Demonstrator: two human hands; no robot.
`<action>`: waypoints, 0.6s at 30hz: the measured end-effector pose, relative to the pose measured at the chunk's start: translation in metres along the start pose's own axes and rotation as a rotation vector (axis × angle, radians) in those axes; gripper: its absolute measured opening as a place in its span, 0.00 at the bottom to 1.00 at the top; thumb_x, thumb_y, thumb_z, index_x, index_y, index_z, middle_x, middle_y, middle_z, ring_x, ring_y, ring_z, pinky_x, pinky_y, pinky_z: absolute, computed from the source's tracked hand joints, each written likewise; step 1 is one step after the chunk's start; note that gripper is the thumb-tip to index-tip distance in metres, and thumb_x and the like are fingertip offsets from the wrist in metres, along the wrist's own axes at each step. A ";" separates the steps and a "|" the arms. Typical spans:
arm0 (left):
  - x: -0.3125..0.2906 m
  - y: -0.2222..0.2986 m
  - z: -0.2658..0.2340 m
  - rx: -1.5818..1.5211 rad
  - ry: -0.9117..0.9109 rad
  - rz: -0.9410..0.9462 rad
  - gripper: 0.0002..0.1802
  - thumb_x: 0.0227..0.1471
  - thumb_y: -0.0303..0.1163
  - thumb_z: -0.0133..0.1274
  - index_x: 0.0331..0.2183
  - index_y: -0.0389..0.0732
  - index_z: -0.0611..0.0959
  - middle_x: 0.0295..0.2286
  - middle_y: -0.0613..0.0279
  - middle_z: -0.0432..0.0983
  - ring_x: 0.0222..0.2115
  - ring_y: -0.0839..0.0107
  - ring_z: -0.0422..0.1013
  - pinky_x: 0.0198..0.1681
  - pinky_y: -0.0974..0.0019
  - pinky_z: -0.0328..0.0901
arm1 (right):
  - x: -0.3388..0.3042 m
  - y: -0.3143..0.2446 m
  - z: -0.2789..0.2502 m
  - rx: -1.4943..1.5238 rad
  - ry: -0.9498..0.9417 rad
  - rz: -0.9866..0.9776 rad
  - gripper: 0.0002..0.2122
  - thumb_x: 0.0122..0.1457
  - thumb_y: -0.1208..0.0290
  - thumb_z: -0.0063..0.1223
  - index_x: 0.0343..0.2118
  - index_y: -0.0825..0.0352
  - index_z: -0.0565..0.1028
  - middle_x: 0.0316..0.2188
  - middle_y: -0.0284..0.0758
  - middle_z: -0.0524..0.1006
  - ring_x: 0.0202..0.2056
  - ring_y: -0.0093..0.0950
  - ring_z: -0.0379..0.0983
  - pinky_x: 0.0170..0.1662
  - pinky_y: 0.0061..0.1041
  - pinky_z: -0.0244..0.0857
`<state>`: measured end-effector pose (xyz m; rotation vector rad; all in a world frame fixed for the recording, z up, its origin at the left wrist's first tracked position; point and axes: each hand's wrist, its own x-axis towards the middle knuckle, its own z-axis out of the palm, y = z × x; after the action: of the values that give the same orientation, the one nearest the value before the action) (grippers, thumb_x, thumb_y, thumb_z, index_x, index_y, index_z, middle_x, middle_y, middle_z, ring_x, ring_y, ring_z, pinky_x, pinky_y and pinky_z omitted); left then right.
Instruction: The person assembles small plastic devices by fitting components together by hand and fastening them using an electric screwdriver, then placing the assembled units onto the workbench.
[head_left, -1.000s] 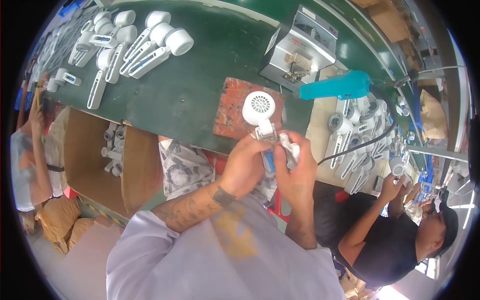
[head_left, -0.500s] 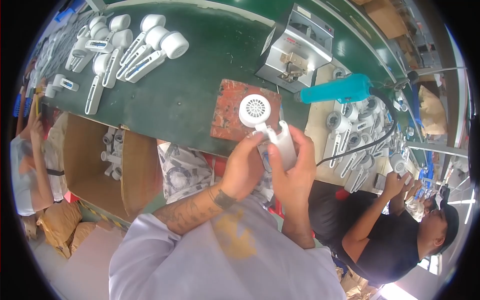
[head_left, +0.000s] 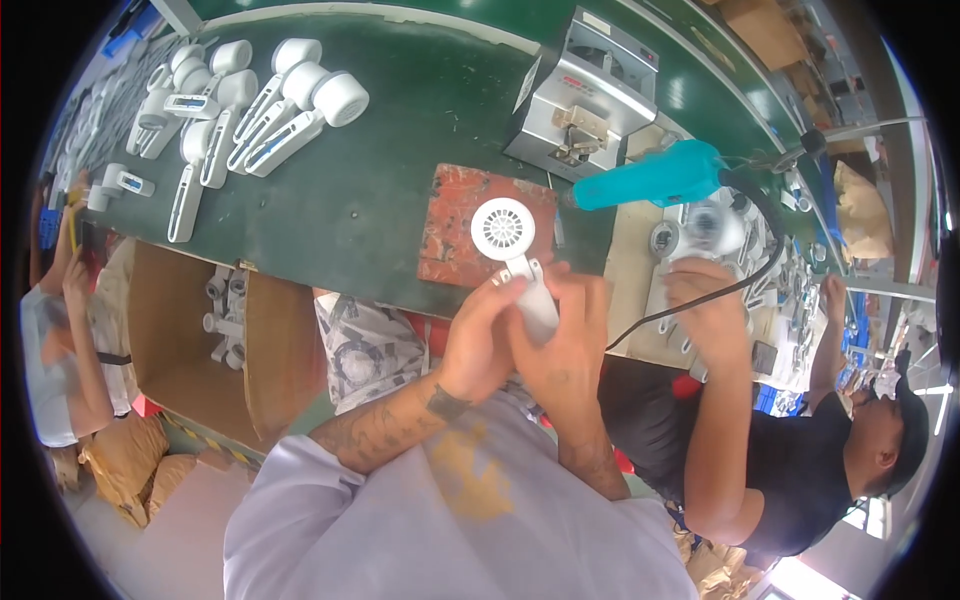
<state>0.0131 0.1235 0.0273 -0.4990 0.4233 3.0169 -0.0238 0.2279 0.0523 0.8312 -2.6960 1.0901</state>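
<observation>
Both my hands are closed around a white handheld fan [head_left: 503, 229] at the near edge of the green bench. Its round head, with a slotted grille, faces up over a worn red block [head_left: 442, 215]. My left hand [head_left: 478, 338] grips the left side of the handle just below the neck. On the other side, my right hand [head_left: 562, 350] wraps the handle, fingers near the neck and thumb across the front. A white handle cover lies along the handle between my hands; its lower end is hidden by my fingers.
A teal electric screwdriver [head_left: 650, 178] hangs at right beside a grey metal machine [head_left: 580, 100]. Several white fans [head_left: 280, 125] lie at back left. Below the bench stands an open cardboard box [head_left: 285, 345]. At right, a co-worker's hand [head_left: 708, 310] reaches over more fans, near a black cable [head_left: 680, 312].
The handle cover, earlier tilted apart from the fan in my right hand, now lines up with the handle. My right hand moved left against my left. The co-worker's arm has reached toward the fans.
</observation>
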 end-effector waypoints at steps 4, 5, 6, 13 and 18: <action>-0.004 0.003 0.005 0.151 -0.009 0.054 0.25 0.63 0.30 0.51 0.59 0.36 0.70 0.56 0.53 0.70 0.55 0.65 0.68 0.61 0.58 0.63 | -0.005 -0.001 0.001 -0.036 0.043 -0.059 0.23 0.47 0.77 0.67 0.47 0.68 0.70 0.41 0.45 0.69 0.43 0.43 0.68 0.42 0.40 0.66; -0.004 0.004 0.004 0.159 -0.012 0.049 0.25 0.63 0.30 0.51 0.59 0.36 0.70 0.56 0.53 0.70 0.55 0.65 0.68 0.61 0.58 0.63 | -0.004 -0.003 -0.001 -0.067 0.042 -0.101 0.24 0.47 0.76 0.67 0.47 0.67 0.70 0.42 0.45 0.69 0.43 0.42 0.68 0.43 0.39 0.66; -0.005 0.006 0.002 0.137 -0.030 0.070 0.25 0.63 0.30 0.52 0.59 0.36 0.70 0.56 0.51 0.71 0.55 0.65 0.69 0.60 0.58 0.64 | -0.005 -0.004 -0.003 -0.096 0.042 -0.144 0.24 0.47 0.75 0.67 0.48 0.67 0.70 0.43 0.45 0.69 0.43 0.41 0.68 0.44 0.38 0.65; 0.000 0.024 -0.018 0.050 -0.111 0.157 0.27 0.61 0.31 0.54 0.58 0.34 0.69 0.52 0.50 0.73 0.54 0.58 0.71 0.61 0.52 0.64 | -0.030 0.012 -0.005 0.538 -0.037 0.201 0.22 0.55 0.64 0.68 0.46 0.70 0.70 0.36 0.39 0.74 0.32 0.27 0.71 0.34 0.27 0.65; -0.001 0.024 -0.016 0.045 -0.095 0.185 0.29 0.60 0.34 0.56 0.59 0.37 0.69 0.52 0.53 0.73 0.53 0.58 0.71 0.61 0.52 0.64 | -0.026 0.004 -0.007 0.607 -0.175 0.225 0.14 0.58 0.65 0.64 0.32 0.72 0.75 0.22 0.36 0.73 0.23 0.25 0.68 0.27 0.25 0.61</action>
<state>0.0165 0.0958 0.0189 -0.3280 0.5585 3.1819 -0.0042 0.2463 0.0473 0.7246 -2.6609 2.0348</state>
